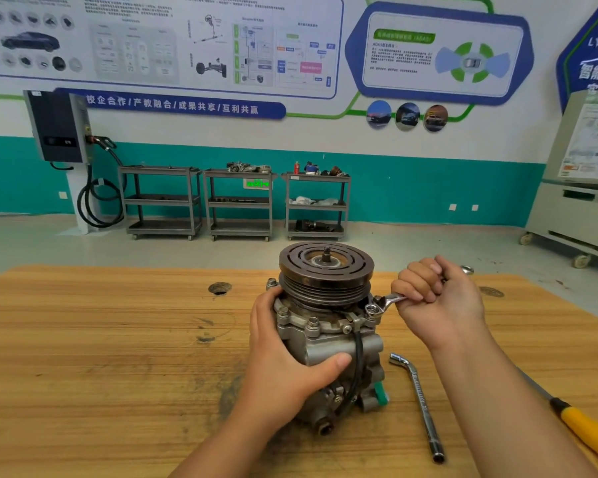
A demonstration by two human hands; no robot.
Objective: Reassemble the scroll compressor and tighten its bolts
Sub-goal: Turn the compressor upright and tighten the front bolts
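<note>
The scroll compressor (328,339) stands upright in the middle of the wooden table (101,339), its dark grooved pulley (326,267) on top. My left hand (287,360) grips the grey housing from the left, thumb across its front. My right hand (435,298) is curled round the handle of a chrome wrench (382,303). The wrench's ring end sits on a bolt at the right side of the flange. Other bolts (313,322) stand on the flange's front rim.
An L-shaped socket wrench (420,401) lies on the table right of the compressor. A yellow-handled screwdriver (587,429) lies at the far right edge. A round hole (219,288) is in the tabletop behind left. Carts stand along the far wall.
</note>
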